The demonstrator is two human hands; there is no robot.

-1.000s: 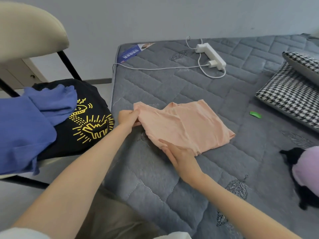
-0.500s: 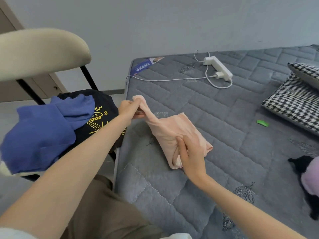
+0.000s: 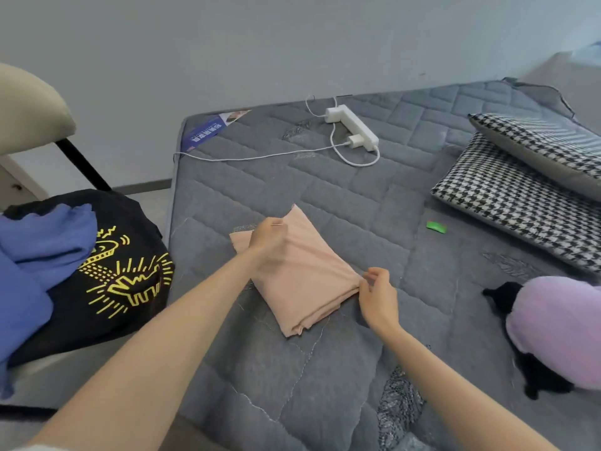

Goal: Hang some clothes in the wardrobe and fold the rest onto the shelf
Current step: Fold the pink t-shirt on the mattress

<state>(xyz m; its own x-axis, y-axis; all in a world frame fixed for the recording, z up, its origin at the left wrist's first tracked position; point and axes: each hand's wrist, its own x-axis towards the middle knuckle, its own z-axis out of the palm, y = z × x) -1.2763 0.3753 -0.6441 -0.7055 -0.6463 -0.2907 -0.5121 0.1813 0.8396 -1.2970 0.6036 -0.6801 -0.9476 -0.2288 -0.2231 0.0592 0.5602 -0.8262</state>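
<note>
Lying folded: peach garment (image 3: 302, 281) (squarish) | left hand (image 3: 268, 239): cannot tell | right hand (image 3: 379, 296) pinches corner

Location type: a bedroom in a private home. Identifying features: a bare grey quilted mattress (image 3: 325, 196) carrying two houndstooth pillows (image 3: 520, 203) stacked at its right edge, a white power strip (image 3: 353, 126) with a charger plugged in near its far edge, and a lilac plush toy (image 3: 559, 327) at the near right. Beside the mattress's left edge stands a padded chair (image 3: 29, 105) piled with a blue garment (image 3: 39, 249) and a black printed T-shirt (image 3: 130, 255), backed by a plain painted wall (image 3: 260, 43).
</note>
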